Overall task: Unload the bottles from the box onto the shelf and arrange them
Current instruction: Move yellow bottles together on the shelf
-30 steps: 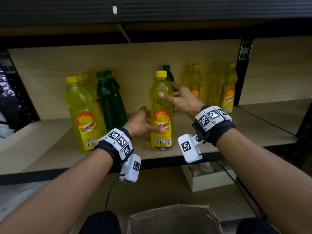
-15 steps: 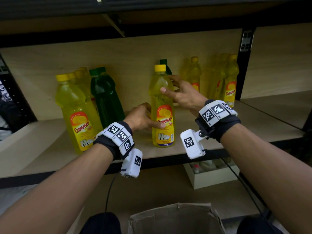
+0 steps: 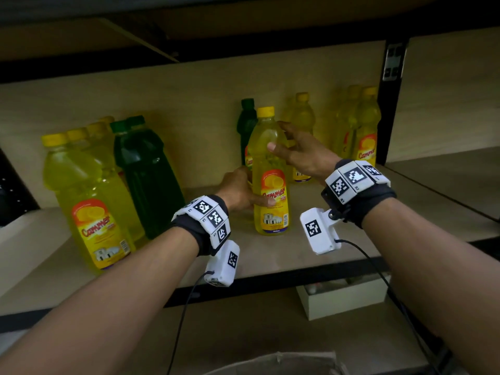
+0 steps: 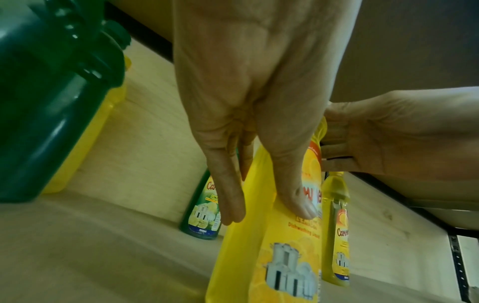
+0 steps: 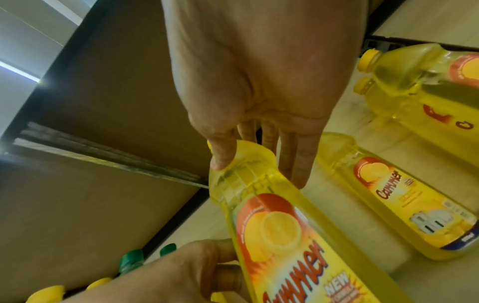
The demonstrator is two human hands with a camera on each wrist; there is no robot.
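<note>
A slim yellow bottle (image 3: 270, 180) with a yellow cap stands upright on the wooden shelf (image 3: 284, 255), a little back from its front edge. My left hand (image 3: 240, 193) grips its lower body, the thumb lying across the label (image 4: 293, 196) and the fingers (image 4: 228, 194) behind it. My right hand (image 3: 295, 152) holds the bottle's shoulder; its thumb (image 5: 223, 155) presses the front and the straight fingers (image 5: 293, 155) reach behind. The same bottle fills the left wrist view (image 4: 272, 256) and the right wrist view (image 5: 290, 235). A cardboard box rim (image 3: 270, 364) shows at the bottom edge.
Large yellow bottles (image 3: 89, 212) and a large dark green one (image 3: 146, 180) stand at the left. A slim green bottle (image 3: 247, 123) is right behind the held one, with yellow bottles (image 3: 366, 133) to the right beside a black post (image 3: 389, 104). A white box (image 3: 341, 299) sits below the shelf.
The yellow bottle has moved a little farther back from the shelf's front edge, with both hands staying on it. The view has moved closer to the shelf.
</note>
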